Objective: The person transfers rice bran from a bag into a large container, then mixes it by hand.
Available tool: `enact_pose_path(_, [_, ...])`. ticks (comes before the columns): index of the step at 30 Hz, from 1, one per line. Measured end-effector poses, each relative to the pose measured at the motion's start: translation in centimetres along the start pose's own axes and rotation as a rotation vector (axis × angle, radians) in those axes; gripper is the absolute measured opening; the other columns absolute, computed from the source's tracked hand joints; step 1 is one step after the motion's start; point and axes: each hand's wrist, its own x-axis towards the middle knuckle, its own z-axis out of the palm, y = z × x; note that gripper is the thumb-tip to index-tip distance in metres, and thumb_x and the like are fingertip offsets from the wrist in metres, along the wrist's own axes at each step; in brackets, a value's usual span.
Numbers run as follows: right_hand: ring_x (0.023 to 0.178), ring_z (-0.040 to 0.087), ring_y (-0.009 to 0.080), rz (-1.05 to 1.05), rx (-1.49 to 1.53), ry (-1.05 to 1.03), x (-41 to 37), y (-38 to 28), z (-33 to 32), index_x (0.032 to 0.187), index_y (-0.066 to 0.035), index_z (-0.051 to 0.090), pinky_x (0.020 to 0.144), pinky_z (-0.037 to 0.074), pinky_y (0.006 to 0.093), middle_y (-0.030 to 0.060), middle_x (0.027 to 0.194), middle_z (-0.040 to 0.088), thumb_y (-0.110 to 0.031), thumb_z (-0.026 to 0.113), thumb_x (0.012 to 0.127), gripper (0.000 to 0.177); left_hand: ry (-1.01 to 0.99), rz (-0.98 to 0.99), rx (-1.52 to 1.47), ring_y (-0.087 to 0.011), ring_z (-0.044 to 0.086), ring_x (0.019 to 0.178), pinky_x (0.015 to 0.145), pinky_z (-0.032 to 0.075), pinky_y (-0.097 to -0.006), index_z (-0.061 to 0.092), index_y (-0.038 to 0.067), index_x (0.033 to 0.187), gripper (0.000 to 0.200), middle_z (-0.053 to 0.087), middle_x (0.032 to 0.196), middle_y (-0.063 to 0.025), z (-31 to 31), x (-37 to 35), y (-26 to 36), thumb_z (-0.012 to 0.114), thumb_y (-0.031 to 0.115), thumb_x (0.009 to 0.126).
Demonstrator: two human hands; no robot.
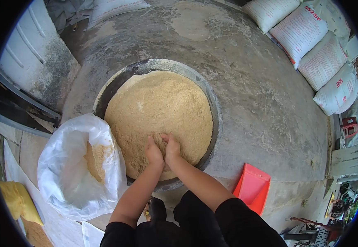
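Observation:
A wide round tub [217, 119] stands on the floor, filled with tan, bran-like feed meal [162, 99]. Both hands are at the near side of the heap, wrists close together and fingers curled in a cup. My left hand [153, 153] and my right hand [171, 149] hold some of the meal between them. Part of the fingers is hidden in it. To the left of the tub, a white plastic sack [59, 164] stands with its mouth wide, some of the same meal inside.
On the right lies a red scoop or dustpan [253, 187]. Several full printed sacks [300, 31] line the floor's far right edge. A yellow bag [18, 199] sits at the lower left, near a white wall or pillar [43, 53]. Another white sack [115, 8] is at the back.

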Motion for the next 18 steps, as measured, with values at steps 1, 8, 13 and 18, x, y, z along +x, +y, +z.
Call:
enact_pose_path(1, [0.089,0.053,0.0214,0.009,-0.005,-0.009,-0.1,0.0,0.2,0.087,0.001,0.062,0.086,0.039,0.0317,0.0119,0.094,0.059,-0.033,0.036,0.092,0.043,0.015,-0.017,-0.090,-0.0192,0.053,0.089,0.081,0.042,-0.0302,0.059,-0.003,0.100,0.036,0.058,0.097,-0.0106,0.0,-0.3,0.6,0.040,0.028,0.093])
enact_pose_path(8, [0.083,0.052,0.0215,0.041,0.227,0.008,-1.8,-1.2,1.6,0.082,-0.002,0.058,0.079,0.042,0.0320,0.0102,0.088,0.056,-0.032,0.039,0.089,0.036,0.022,-0.058,-0.142,-0.0201,0.053,0.091,0.083,0.042,-0.0318,0.061,-0.001,0.096,0.039,0.056,0.098,-0.0120,-0.5,-1.5,3.5,0.039,0.031,0.093])
enact_pose_path(13, [0.083,0.054,0.0215,0.040,0.233,-0.080,-5.7,-3.2,4.8,0.081,-0.003,0.056,0.078,0.043,0.0327,0.0101,0.086,0.056,-0.032,0.039,0.089,0.034,-0.027,0.097,-0.146,-0.0135,0.054,0.075,0.071,0.045,-0.0268,0.062,-0.002,0.088,0.035,0.059,0.082,-0.0066,-2.4,-2.1,6.5,0.041,0.026,0.093])
enact_pose_path(18, [0.085,0.055,0.0214,0.181,0.316,-0.335,-12.0,-5.8,10.0,0.085,-0.005,0.053,0.079,0.044,0.0344,0.0104,0.088,0.056,-0.034,0.038,0.091,0.033,0.001,0.264,-0.265,-0.0110,0.053,0.076,0.073,0.043,-0.0249,0.061,-0.002,0.091,0.032,0.059,0.084,-0.0060,-4.3,-5.1,13.5,0.043,0.024,0.093])
